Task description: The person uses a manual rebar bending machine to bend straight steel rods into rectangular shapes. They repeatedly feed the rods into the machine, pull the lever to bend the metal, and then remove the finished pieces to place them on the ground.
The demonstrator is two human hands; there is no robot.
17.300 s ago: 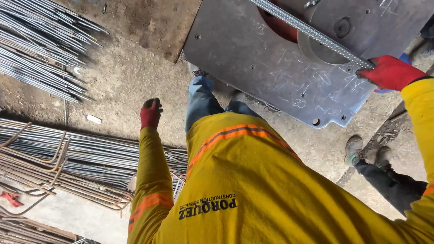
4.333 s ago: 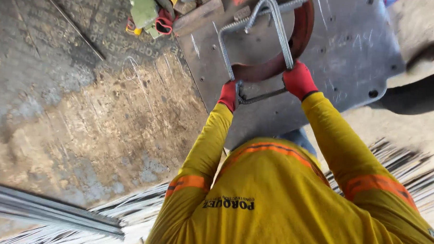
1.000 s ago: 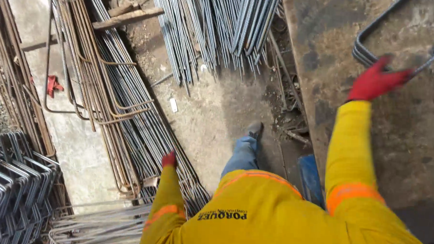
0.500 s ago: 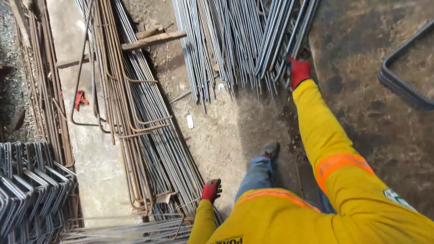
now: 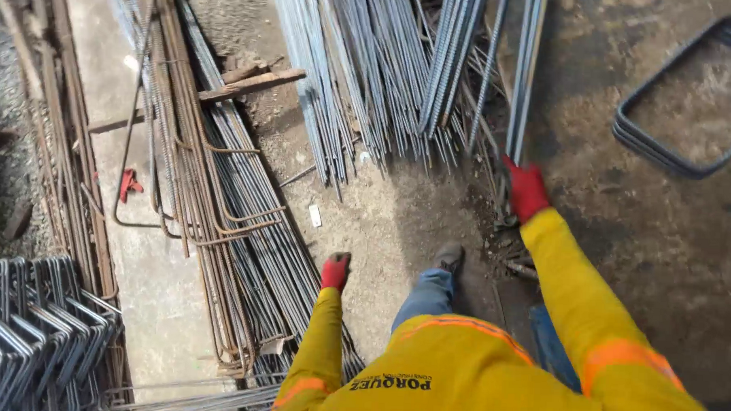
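Observation:
My right hand, in a red glove with a yellow sleeve, closes over the near ends of two straight grey rebar rods. These rods lie at the right edge of a big bundle of grey rebar on the ground. My left hand, also red-gloved, hangs by my side in a loose fist with nothing in it, above the dirt floor. A stack of bent rectangular rebar loops rests on the rusty steel bench top to the right of my right hand.
Long rusty rebar lies along the floor at left, crossed by a wooden plank. Several bent stirrups are stacked at the bottom left. A small red object lies on the concrete strip. My shoe stands on the dirt.
The view has shifted closer over the rod bundle. My right hand has come down and right onto the ends of the rightmost rods. My left hand stays hanging.

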